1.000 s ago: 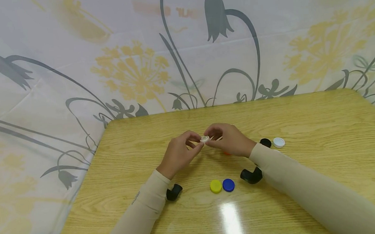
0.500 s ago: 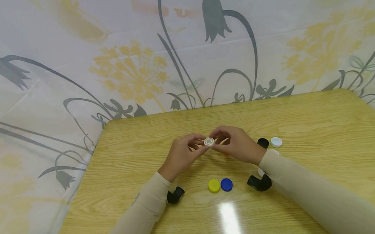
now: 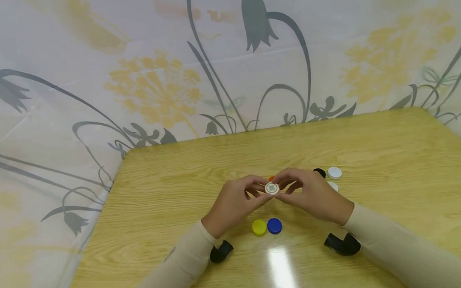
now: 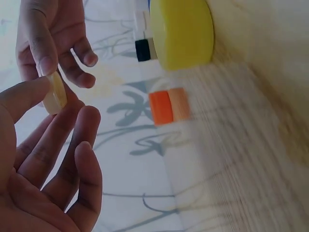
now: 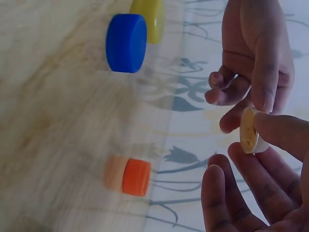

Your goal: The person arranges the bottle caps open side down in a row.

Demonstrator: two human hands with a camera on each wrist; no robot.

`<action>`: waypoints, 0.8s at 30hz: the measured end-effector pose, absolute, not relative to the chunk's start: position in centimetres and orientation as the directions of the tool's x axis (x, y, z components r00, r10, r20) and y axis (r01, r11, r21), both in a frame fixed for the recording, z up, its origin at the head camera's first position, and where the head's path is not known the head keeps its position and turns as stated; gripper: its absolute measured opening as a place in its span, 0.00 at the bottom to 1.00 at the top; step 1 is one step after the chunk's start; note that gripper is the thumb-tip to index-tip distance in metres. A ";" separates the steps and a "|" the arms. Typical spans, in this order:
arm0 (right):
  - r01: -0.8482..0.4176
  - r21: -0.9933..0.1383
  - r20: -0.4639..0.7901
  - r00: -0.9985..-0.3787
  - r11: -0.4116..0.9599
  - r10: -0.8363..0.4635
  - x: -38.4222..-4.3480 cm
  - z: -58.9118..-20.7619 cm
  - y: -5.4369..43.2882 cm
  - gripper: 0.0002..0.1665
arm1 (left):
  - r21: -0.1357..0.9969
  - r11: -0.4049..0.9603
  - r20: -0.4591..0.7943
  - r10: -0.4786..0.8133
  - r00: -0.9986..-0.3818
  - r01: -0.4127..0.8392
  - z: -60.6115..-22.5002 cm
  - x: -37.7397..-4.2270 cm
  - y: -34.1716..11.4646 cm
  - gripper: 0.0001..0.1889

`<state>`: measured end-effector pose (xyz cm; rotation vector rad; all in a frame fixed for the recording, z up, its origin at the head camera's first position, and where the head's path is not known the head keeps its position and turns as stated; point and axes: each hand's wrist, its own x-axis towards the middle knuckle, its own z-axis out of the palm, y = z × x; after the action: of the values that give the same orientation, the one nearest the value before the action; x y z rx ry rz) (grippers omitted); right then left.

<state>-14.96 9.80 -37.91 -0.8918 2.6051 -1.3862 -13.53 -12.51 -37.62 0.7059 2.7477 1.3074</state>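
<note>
A small white bottle cap (image 3: 272,188) is held up over the table between both hands, its top with a greyish square mark facing the head camera. My left hand (image 3: 234,202) pinches it from the left with thumb and fingertips. From the other side my right hand (image 3: 317,197) pinches it as well, thumb at the near edge. In the right wrist view the cap (image 5: 253,131) stands on edge, its yellowish hollow underside showing. Behind the hands, an orange cap (image 3: 271,178) is partly covered by the fingers.
A yellow cap (image 3: 259,228) and a blue cap (image 3: 274,226) lie side by side nearer on the wooden table (image 3: 185,163). Beyond the right wrist are a black cap (image 3: 319,172) and two white caps (image 3: 334,172). A patterned cloth (image 3: 220,75) hangs behind the table.
Both hands have come nearer and a little to the right with the white cap. Its marked top now faces the head camera more fully, and more of the white caps shows.
</note>
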 end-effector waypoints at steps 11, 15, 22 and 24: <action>-0.497 -0.763 0.235 -0.809 0.414 -0.538 -13.0 -39.3 11.8 0.12 | 0.640 0.635 0.120 0.474 -0.872 0.433 -37.9 -12.1 -10.5 0.13; -0.516 -0.751 0.245 -0.797 0.413 -0.551 -12.7 -39.7 12.2 0.11 | 0.567 0.685 0.103 0.491 -0.865 0.456 -38.0 -12.0 -9.9 0.13; -0.479 -0.761 0.184 -0.806 0.437 -0.563 -12.9 -40.4 12.6 0.11 | 0.426 0.759 0.077 0.512 -0.856 0.492 -38.1 -12.3 -8.9 0.14; -0.476 -0.760 0.168 -0.802 0.442 -0.574 -13.0 -40.7 12.6 0.12 | 0.414 0.770 0.055 0.511 -0.858 0.486 -38.2 -12.3 -8.8 0.14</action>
<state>-12.97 12.62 -40.67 -0.9391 2.5693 -1.2971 -12.34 -8.76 -38.16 0.8168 2.8981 0.6520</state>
